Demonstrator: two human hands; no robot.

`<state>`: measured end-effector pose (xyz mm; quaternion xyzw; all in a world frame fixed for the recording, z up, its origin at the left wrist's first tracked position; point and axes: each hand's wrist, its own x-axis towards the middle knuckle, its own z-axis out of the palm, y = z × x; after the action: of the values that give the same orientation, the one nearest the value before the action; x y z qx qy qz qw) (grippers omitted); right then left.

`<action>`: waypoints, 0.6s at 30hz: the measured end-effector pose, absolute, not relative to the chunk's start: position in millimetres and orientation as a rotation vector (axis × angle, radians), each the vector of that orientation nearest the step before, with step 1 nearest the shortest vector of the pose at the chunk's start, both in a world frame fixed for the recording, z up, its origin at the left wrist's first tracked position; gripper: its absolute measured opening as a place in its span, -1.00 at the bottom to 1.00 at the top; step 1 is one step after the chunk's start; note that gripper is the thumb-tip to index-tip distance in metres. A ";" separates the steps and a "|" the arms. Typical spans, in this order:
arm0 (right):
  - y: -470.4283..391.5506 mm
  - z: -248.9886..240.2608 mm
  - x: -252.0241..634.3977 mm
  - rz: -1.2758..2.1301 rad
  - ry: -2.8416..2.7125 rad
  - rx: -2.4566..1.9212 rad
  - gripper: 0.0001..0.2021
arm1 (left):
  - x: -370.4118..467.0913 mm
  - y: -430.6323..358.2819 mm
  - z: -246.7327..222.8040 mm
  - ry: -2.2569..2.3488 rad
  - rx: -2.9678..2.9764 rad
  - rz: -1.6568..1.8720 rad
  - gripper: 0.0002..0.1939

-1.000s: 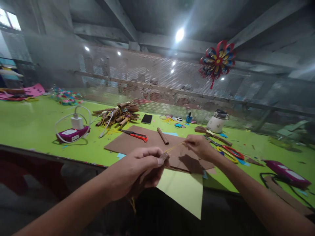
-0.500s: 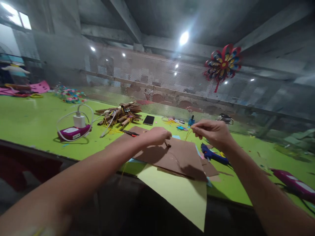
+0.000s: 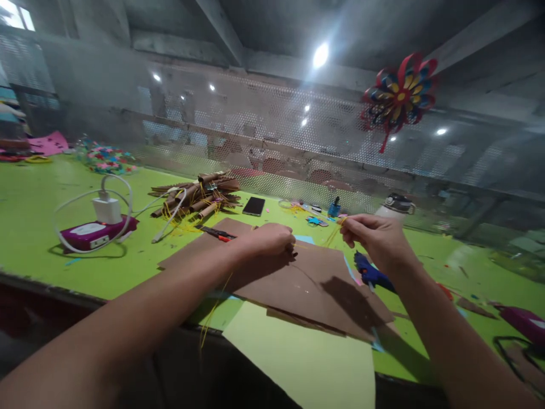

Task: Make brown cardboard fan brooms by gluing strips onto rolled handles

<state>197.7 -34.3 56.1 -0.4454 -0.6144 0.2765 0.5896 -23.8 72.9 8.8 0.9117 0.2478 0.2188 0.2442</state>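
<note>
My left hand [image 3: 272,240] is closed around a small brown cardboard roll [image 3: 293,253], and only the roll's end shows below the fingers. It sits over a brown cardboard sheet [image 3: 315,278]. To the right, my right hand [image 3: 368,233] pinches yellow string [image 3: 334,236] between thumb and fingertips, the loose strands hanging down. A thin line of string runs toward the left hand. Beneath the right wrist lies a blue glue gun [image 3: 370,272]. Scissors [image 3: 217,233] with dark and red parts rest on the sheet's upper left.
A pile of brown rolls tied with yellow string [image 3: 200,196] lies behind on the green table [image 3: 140,227]. Near it are a phone [image 3: 254,206] and a purple power strip [image 3: 97,233] with a white charger. Yellow paper [image 3: 298,355] overhangs the front edge. A bottle [image 3: 394,207] stands behind my right hand.
The view has shifted slightly. My right hand has drawn a little farther from the left with the yellow string. The left hand still grips the roll.
</note>
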 end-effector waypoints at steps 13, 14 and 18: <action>-75.7 158.7 182.4 0.478 -1.423 -0.810 -0.83 | -8.5 17.4 91.8 0.447 2.468 0.738 -0.82; -80.7 167.1 181.1 0.429 -1.453 -0.819 -0.82 | -7.2 11.1 93.1 0.402 2.425 0.776 -0.81; -101.1 191.2 175.0 0.278 -1.531 -0.837 -0.79 | -3.1 -15.0 94.8 0.278 2.291 0.860 -0.80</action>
<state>175.0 -101.1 191.2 -0.3662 -0.6696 0.1217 0.6346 -3.1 -15.0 94.8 0.8771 0.1063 0.3294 0.3331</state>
